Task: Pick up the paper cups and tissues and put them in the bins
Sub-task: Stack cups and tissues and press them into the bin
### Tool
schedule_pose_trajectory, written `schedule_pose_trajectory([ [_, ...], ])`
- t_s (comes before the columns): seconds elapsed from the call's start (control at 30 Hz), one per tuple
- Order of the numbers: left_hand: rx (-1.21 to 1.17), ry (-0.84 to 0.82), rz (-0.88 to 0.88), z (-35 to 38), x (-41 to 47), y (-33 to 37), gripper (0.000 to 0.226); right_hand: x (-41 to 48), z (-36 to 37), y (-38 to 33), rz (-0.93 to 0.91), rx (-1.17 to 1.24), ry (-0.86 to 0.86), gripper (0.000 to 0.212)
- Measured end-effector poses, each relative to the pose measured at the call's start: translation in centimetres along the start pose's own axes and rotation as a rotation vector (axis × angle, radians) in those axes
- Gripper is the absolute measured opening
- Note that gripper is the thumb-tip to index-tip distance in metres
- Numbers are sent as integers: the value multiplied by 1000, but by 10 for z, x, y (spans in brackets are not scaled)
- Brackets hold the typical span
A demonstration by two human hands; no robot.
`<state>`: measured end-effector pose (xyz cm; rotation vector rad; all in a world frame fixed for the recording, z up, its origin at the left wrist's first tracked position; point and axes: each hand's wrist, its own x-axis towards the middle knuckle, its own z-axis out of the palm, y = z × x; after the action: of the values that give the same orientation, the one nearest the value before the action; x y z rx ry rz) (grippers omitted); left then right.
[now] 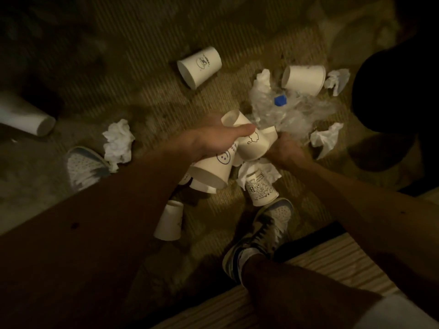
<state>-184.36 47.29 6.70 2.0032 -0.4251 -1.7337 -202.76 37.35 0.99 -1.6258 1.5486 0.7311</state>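
Two hands meet at the middle of the ribbed carpet (142,91), and the step looks like bundling cups; the left hand (213,138) grips a smiley cup (213,169) with a doodled cup (249,147) pinned under its thumb; the right hand (285,150) is curled just beside them, but I cannot tell what it holds. Nesting the cups would probably free fingers, and a light squeeze near the rolled rims should spare the thin paper walls. A dark round shape (392,91) at three o'clock may be a bin; the crumpled clear plastic (297,112) at one o'clock looks springy and slick. Smooth tapered cups lie on their sides at twelve (199,67), one (304,79) and seven o'clock (168,222); soft wadded tissues sit at nine (118,141) and three o'clock (325,136); a small blue cap (280,100) rests in the plastic.
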Motion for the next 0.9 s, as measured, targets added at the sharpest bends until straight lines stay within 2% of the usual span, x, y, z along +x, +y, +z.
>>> schedule_pose_trajectory([
  [0.07, -6, -13, 6, -3, -7, 2, 66, -9, -5, -5, -55, -22, -43, 66],
  [0.13, 7, -14, -3, -11, -20, 7, 77, -26, -17, -12, -98, -20, -121, 57],
  [0.23, 75, -3, 22, -26, -43, 22, 88, -63, -46, -26, -45, -39, -228, 42],
  [0.3, 208, 23, 50, -34, -65, 36, 96, -94, -70, -37, -3, -74, -243, 42],
  [0.4, 312, 84, 147, -41, -102, 66, 90, -145, -112, -50, -41, -8, -170, 46],
  [0.57, 100, 142, 355, -26, -149, 106, 62, -201, -169, -36, -208, 271, 10, 41],
  [0.67, 4, 148, 464, 14, -159, 131, 51, -217, -198, 0, -232, 487, 97, 42],
  [0.77, -63, 151, 515, 71, -156, 162, 51, -220, -234, 52, -255, 654, 141, 30],
  [0.9, -60, 94, 546, 144, -134, 225, 35, -202, -292, 114, -298, 704, 272, 24],
])
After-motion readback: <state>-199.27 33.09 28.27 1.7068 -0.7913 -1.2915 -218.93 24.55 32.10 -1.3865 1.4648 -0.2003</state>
